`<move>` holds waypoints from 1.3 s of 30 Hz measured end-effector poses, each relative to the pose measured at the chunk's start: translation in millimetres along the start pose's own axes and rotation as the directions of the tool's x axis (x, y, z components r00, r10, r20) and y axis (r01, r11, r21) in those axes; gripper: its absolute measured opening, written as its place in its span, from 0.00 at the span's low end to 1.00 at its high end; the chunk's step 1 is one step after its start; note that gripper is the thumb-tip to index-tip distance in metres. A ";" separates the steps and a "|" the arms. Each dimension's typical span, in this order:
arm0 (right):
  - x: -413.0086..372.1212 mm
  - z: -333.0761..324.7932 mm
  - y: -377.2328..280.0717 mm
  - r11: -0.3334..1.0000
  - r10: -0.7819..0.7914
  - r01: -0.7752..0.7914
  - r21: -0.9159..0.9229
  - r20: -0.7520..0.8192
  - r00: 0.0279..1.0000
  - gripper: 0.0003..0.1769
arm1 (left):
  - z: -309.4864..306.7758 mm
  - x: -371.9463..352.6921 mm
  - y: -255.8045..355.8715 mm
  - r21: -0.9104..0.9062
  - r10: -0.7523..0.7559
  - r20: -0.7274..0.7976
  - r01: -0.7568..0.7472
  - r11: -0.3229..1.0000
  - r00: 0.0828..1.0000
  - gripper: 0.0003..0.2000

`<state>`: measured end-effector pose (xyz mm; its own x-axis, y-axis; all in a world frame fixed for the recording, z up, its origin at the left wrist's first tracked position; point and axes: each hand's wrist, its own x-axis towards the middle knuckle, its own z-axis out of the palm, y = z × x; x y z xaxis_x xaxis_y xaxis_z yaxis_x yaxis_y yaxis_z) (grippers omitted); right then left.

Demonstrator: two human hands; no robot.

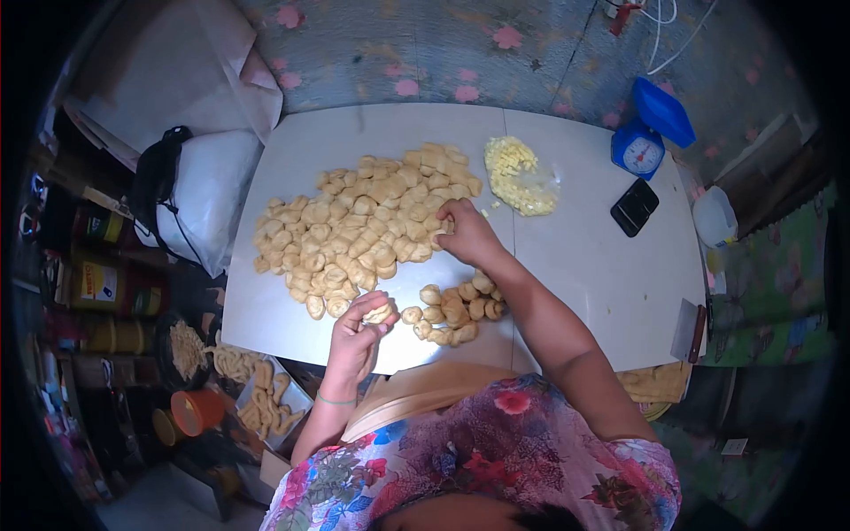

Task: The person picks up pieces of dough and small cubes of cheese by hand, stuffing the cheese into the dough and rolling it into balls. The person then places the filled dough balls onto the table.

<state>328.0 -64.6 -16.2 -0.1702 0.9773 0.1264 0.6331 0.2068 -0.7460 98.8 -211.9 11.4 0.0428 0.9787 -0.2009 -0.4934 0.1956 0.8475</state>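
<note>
If my left hand [352, 343] overpresses the dough piece [379, 314] gripped between its fingers, that could flatten; my right hand's [469, 237] grip is unclear.

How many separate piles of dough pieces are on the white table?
2. The large pile lies left of the yellow bits; the small pile sits just right of the left hand. The right arm may hide stray pieces.

Dough pieces [359, 217]: pale tan, small, flattened, lumpy, crowded edge to edge in broad, uneven spread on white tabletop [584, 283]. Held piece [378, 313]: small, pale, gripped in left hand [356, 329], partly hidden by fingers. Dough balls [453, 308]: rounder, slightly darker, glossy, bunched nearer body, apart from broad spread.
</note>
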 end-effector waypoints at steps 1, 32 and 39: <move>-1.4 -4.2 -8.0 0.983 -0.037 0.026 -0.181 -0.058 0.998 0.10 | -1.1 -1.9 -4.0 0.083 0.056 -0.025 -0.054 0.995 0.998 0.15; -106.5 -44.6 61.3 0.958 -0.216 0.202 -0.202 -0.053 0.975 0.24 | 1.9 15.9 -33.0 0.856 0.196 0.438 -0.473 0.208 0.878 0.23; -112.8 -46.4 -13.3 0.975 -0.206 0.224 -0.010 0.348 0.915 0.43 | 34.5 40.4 -27.4 0.691 -0.064 0.713 -0.685 0.230 0.698 0.37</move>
<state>373.7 -175.5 9.8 -0.5489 0.8348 0.0423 0.5864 0.4206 -0.6923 144.0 -175.5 -3.0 0.6810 0.7154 0.1563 0.4573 -0.5821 0.6723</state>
